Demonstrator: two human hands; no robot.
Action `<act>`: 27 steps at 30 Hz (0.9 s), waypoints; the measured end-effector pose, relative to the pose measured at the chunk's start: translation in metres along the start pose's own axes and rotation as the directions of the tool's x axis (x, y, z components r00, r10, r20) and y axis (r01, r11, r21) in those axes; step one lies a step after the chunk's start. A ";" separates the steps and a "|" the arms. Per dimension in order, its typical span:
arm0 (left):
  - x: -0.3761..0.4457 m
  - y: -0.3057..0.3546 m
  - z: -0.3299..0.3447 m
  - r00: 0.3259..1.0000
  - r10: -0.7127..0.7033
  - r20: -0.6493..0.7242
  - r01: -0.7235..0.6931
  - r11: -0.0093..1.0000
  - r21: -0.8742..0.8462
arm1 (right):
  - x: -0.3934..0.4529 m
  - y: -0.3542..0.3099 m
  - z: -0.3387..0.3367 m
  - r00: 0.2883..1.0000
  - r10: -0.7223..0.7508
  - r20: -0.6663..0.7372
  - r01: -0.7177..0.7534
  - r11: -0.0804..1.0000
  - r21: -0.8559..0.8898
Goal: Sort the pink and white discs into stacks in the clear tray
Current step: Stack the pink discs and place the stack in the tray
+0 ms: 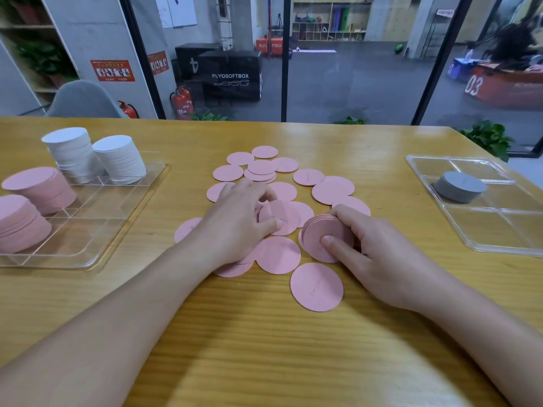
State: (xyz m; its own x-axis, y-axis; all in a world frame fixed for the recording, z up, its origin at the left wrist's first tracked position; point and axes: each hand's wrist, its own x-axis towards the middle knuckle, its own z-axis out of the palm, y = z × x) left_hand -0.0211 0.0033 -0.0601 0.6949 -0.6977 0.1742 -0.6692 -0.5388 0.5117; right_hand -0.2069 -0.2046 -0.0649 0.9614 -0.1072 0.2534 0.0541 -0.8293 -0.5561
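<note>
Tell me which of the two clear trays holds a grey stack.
The clear tray on the right holds it: a single grey stack sits in one of its compartments. The left tray carries only pink stacks and white stacks.

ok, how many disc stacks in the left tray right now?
4. Two white stacks stand at the far side of the left tray; two pink stacks sit nearer, along its left side. None looks hidden.

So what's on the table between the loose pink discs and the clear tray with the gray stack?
Nothing: in the head view, bare wooden table separates the loose pink discs from that tray.
</note>
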 end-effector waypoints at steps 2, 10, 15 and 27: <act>0.000 0.001 -0.001 0.997 0.009 -0.072 -0.020 0.990 -0.140 | 0.000 0.001 0.000 1.000 0.002 -0.008 -0.002 1.000 -0.007; -0.004 0.011 -0.010 0.981 0.182 -0.072 -0.193 0.832 -0.520 | 0.002 0.001 -0.003 0.996 0.004 -0.090 0.005 0.996 0.092; -0.010 0.020 -0.011 0.959 0.271 0.086 -0.166 0.780 -0.603 | 0.003 -0.004 0.003 0.999 -0.033 -0.041 0.036 0.996 0.076; -0.012 -0.027 -0.073 0.901 0.065 0.429 -0.042 0.997 -0.063 | 0.004 -0.005 0.007 1.000 -0.015 -0.016 0.016 0.998 0.060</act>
State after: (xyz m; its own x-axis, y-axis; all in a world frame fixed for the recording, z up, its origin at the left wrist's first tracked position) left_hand 0.0081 0.0603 -0.0150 0.4700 -0.8660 -0.1710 -0.6796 -0.4786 0.5560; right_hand -0.2019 -0.1971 -0.0663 0.9560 -0.1035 0.2744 0.0855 -0.7967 -0.5983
